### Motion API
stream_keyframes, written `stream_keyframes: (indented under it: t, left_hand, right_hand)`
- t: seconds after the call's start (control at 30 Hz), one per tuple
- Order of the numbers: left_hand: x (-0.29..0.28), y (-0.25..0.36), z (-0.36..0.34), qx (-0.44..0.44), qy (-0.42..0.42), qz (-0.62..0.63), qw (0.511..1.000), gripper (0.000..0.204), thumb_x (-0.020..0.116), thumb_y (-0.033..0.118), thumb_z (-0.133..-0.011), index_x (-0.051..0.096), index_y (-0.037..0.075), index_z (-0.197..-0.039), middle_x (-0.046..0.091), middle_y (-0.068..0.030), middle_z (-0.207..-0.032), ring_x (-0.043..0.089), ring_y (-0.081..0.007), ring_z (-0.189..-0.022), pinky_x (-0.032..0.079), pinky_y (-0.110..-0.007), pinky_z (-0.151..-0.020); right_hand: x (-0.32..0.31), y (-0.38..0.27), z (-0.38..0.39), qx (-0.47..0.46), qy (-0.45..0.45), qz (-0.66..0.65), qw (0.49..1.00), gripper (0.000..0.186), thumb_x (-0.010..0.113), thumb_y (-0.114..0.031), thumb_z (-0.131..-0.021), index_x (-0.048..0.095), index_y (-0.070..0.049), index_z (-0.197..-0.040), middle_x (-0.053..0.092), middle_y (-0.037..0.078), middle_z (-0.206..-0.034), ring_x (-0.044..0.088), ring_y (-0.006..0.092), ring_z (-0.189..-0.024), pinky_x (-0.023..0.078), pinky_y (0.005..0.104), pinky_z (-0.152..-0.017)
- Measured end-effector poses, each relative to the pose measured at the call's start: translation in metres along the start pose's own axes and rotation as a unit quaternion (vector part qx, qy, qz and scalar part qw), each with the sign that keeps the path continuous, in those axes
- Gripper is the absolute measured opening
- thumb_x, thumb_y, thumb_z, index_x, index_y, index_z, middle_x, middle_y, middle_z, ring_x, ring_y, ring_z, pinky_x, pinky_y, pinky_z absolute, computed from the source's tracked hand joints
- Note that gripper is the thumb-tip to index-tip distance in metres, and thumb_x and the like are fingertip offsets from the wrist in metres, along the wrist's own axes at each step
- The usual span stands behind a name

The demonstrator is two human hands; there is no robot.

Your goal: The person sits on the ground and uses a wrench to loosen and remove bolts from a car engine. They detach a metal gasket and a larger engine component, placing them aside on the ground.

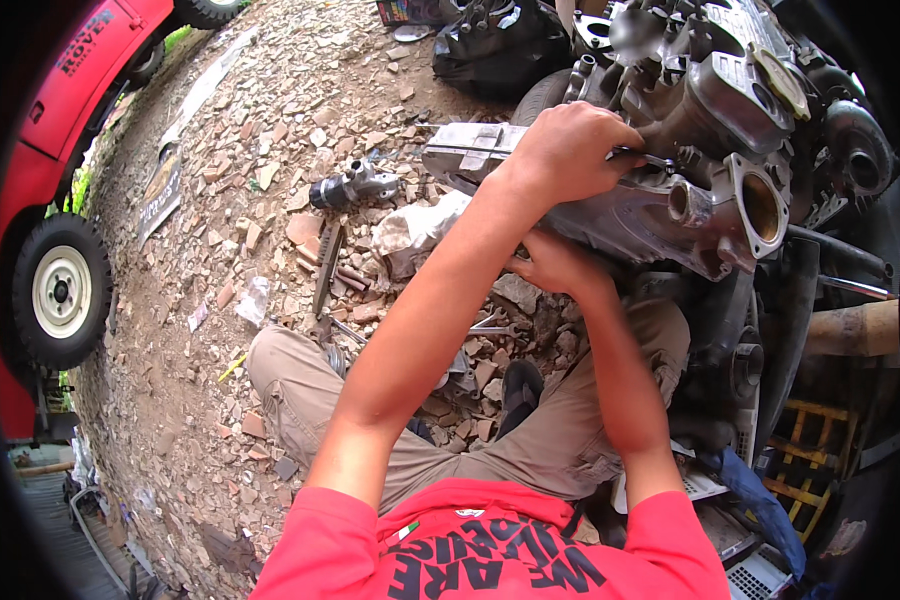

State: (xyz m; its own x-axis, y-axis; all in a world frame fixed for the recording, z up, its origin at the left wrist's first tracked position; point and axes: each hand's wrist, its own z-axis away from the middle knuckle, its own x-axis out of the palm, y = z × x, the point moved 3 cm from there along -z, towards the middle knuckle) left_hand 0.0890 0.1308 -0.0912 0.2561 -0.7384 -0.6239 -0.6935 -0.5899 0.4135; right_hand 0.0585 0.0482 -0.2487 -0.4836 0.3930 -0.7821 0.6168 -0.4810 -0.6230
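My left hand (577,150) is closed round a slim, shiny tool, seemingly a wrench (658,161), whose end rests against the engine. Under it lies a grey cast-metal engine casing (620,222), with a round-mouthed flanged outlet (762,207) at its right. My right hand (560,264) is below the casing's near edge, with the thumb out to the left and other fingers curled up against the metal, partly hidden. Beyond my left hand stands the rest of the engine (710,95), with pipes and covers.
Stony ground holds a loose metal part with a black cylinder (355,185), a white cloth (410,235), a dark metal bar (327,265) and wrenches (490,328) between my legs. A black bag (495,50) lies behind; a red vehicle (55,110) stands left. A yellow crate (805,455) is at right.
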Motion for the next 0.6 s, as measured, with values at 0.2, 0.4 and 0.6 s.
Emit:
stream_keyframes:
  t: [0.2, 0.4, 0.6]
  left_hand:
    - [0.008, 0.001, 0.003, 0.002, 0.004, 0.001, 1.000, 0.019, 0.071, 0.022, -0.084, 0.076, 0.010, -0.097, 0.072, -0.0061, -0.090, 0.069, -0.0295, -0.086, 0.055, -0.040, -0.076]
    - [0.010, 0.004, 0.006, 0.048, 0.035, -0.021, 0.998, 0.014, 0.072, 0.016, -0.082, 0.075, 0.011, -0.095, 0.070, -0.0045, -0.085, 0.068, -0.0269, -0.081, 0.055, -0.038, -0.069]
    - [0.008, -0.002, 0.010, 0.070, 0.068, -0.040, 0.994, 0.014, 0.074, 0.013, -0.080, 0.075, 0.010, -0.093, 0.071, -0.0026, -0.086, 0.068, -0.0228, -0.078, 0.054, -0.036, -0.067]
  right_hand:
    - [-0.013, -0.016, -0.009, 0.079, -0.136, 0.016, 0.987, 0.052, 0.059, -0.027, -0.097, 0.045, -0.004, -0.142, 0.048, 0.016, -0.147, 0.048, 0.0245, -0.133, 0.036, 0.0387, -0.111]
    - [-0.011, -0.009, -0.007, 0.016, -0.107, 0.063, 0.992, 0.052, 0.052, -0.025, -0.102, 0.039, -0.010, -0.149, 0.040, 0.006, -0.155, 0.036, 0.0140, -0.142, 0.029, 0.0346, -0.116]
    - [-0.019, -0.016, -0.005, -0.018, -0.028, -0.018, 0.999, 0.053, 0.061, -0.031, -0.097, 0.047, -0.007, -0.142, 0.052, 0.014, -0.144, 0.050, 0.0245, -0.133, 0.037, 0.0389, -0.110]
